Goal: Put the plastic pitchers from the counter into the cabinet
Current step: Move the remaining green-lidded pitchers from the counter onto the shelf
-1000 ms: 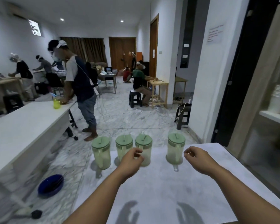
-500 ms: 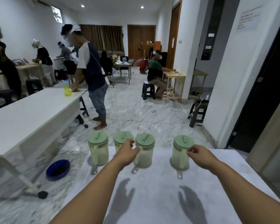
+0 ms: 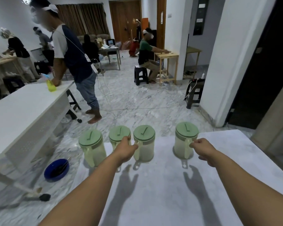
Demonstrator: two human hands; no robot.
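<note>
I have four plastic pitchers in a row along the far edge of the desk (image 3: 170, 185), each pale and translucent with a green lid, all upright, handles turned toward me. The far-left pitcher (image 3: 92, 148) stands alone at the desk's left corner. The second pitcher (image 3: 119, 136) is partly hidden behind my left hand (image 3: 126, 150). The third pitcher (image 3: 144, 142) stands just beside it, and the fourth pitcher (image 3: 185, 142) sits apart to the right, with a clear gap of desk between.

My left hand is at the handle of the third pitcher, fingers (image 3: 135, 146) curled in at its top; they appear to touch the handle, though I cannot tell whether they are fully closed around it. My right hand (image 3: 203, 149) is at the handle of the fourth pitcher, fingers (image 3: 194, 144) bunched together and pinching the upper part of the handle. Both pitchers rest on the desk. My forearms stretch out over the white surface and throw two dark shadows on it.

Past the desk is a marble floor (image 3: 137, 98). A blue bowl (image 3: 56, 168) lies on it to the left, beside a long white table (image 3: 23, 108). A standing person (image 3: 72, 59) leans at that table by a yellow bottle (image 3: 51, 86). Farther back a seated person (image 3: 145, 57) works at a small wooden table (image 3: 167, 56).
</note>
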